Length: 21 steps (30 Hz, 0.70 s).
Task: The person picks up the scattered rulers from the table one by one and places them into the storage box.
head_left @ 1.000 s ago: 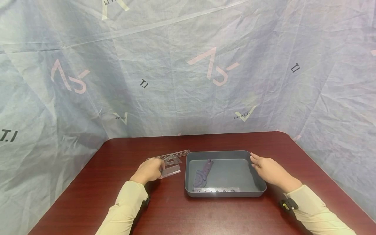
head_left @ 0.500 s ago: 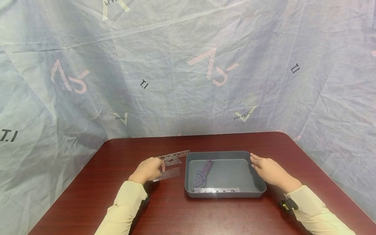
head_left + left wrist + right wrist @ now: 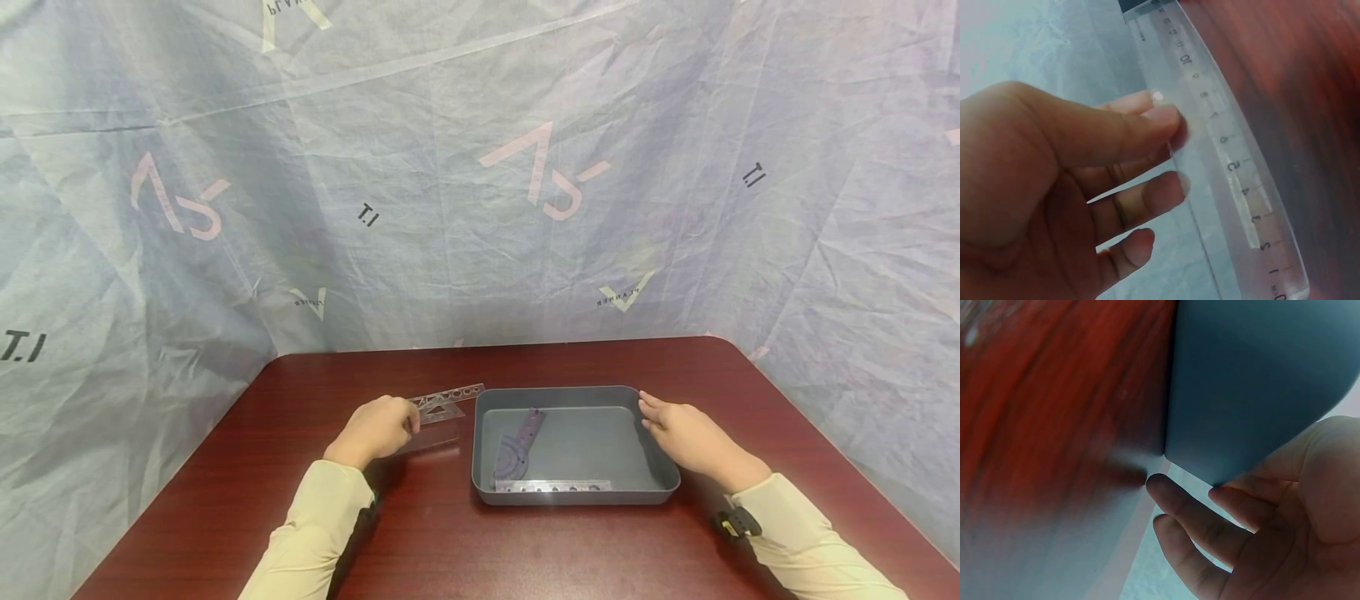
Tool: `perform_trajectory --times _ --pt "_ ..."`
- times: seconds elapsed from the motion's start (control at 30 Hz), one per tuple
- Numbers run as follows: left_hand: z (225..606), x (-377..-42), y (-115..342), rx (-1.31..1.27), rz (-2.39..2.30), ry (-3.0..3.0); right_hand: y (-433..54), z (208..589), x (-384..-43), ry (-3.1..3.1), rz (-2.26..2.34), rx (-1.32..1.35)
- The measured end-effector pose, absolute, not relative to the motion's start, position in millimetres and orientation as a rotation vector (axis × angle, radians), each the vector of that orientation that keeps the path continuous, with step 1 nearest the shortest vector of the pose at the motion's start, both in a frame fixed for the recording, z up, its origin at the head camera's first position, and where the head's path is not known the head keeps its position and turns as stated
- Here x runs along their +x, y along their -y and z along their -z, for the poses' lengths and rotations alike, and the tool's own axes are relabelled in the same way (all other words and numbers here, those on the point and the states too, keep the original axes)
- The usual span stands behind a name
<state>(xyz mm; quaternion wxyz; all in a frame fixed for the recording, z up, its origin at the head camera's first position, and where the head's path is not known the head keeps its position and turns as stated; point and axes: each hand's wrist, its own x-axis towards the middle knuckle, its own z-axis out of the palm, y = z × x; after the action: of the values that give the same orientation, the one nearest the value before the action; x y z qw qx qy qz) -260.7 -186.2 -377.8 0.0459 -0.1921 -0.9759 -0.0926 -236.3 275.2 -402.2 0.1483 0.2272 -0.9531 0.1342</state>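
My left hand [image 3: 378, 427] pinches a clear plastic ruler [image 3: 1235, 181] between thumb and fingertips along one long edge; two other fingers are extended beside it. In the head view this ruler [image 3: 433, 437] is faint, left of the grey tray [image 3: 577, 497]. My right hand [image 3: 686, 433] holds the tray's right wall near its far corner. In the right wrist view, fingers [image 3: 1194, 512] lie by the outside of the wall, and the thumb is hidden behind it. Inside the tray lie a purple protractor with an arm [image 3: 513, 457] and another clear ruler [image 3: 553, 485] along the front.
A clear set square [image 3: 442, 412] and a clear ruler with cut-out shapes [image 3: 459, 393] lie on the dark red table [image 3: 420, 542], just beyond the left hand. A pale printed cloth [image 3: 450, 208] hangs behind and at both sides.
My left hand has shifted slightly back and up, and the pinched ruler has turned fainter in the head view. The right hand and the tray have stayed in place.
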Motion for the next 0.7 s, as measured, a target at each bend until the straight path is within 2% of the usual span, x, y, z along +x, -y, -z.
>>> perform_trajectory --times 0.3,0.7 --pt "366.1 -259.6 186.8 -0.525 0.26 2.923 -275.3 401.4 -235.5 2.732 -0.377 0.66" --pt "353.7 -255.1 181.9 -0.577 0.212 2.778 -274.4 401.2 -235.4 2.73 -0.375 0.653"
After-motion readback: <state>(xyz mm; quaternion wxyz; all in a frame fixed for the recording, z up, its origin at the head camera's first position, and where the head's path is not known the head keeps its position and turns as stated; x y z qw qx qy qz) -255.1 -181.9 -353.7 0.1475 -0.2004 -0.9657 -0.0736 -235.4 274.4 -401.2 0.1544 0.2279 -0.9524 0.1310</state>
